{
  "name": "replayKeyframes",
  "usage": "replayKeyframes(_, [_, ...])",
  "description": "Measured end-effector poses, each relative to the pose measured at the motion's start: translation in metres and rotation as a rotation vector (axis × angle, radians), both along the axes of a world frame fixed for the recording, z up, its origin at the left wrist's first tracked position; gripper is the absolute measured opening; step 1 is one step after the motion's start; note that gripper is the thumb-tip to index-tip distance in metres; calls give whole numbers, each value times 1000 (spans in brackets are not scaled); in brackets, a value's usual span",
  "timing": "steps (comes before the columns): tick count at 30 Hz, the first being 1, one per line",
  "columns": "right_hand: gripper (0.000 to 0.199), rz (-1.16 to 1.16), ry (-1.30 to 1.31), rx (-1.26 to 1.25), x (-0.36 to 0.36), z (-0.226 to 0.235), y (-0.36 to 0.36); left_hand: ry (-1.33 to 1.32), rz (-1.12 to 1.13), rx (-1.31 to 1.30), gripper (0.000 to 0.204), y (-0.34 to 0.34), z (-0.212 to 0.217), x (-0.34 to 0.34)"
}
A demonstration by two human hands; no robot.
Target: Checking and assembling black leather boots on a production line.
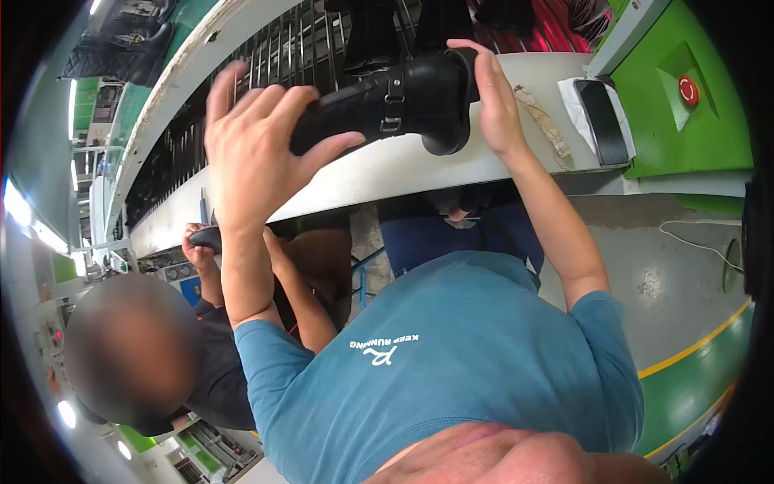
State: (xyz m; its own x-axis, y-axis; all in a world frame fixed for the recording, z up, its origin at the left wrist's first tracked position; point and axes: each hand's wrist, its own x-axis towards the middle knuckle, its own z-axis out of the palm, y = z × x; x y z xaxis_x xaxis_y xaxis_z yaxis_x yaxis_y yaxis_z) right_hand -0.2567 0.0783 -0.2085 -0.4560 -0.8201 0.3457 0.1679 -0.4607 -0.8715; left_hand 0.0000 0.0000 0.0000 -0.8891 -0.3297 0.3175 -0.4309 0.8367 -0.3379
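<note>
A black boot (367,105) with a buckled strap lies sideways over the pale ledge in front of me. My left hand (256,145) is at the shaft end, back of the hand showing. Its fingers are spread and a little blurred, and its thumb lies apart from them along the shaft. Against the foot end is my right hand (493,101), its fingers reaching around the sole. The boot covers part of that grip.
Metal rollers (302,40) run behind the white ledge (528,81), with more dark boots on them. A phone (601,121) lies on the right, beside a green panel with a red emergency button (688,90). A co-worker (218,363) at the left holds a dark item.
</note>
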Motion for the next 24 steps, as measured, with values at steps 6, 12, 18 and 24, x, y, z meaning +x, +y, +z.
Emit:
replayKeyframes(6, [42, -173, 252, 7, 17, 2, -7, -50, -2, 191, 57, -7, -39, -25])
replayKeyframes(12, [46, -183, 318, -60, 18, 14, -5, -125, -7, 370, 61, -9, -41, -33])
replayKeyframes(18, [47, -228, 357, -85, 23, 14, -5, -142, 14, 532, 63, -9, -50, -40])
replayKeyframes(24, [41, -295, 275, -165, 28, 5, -8, -123, -34, 528, 59, -8, -55, -46])
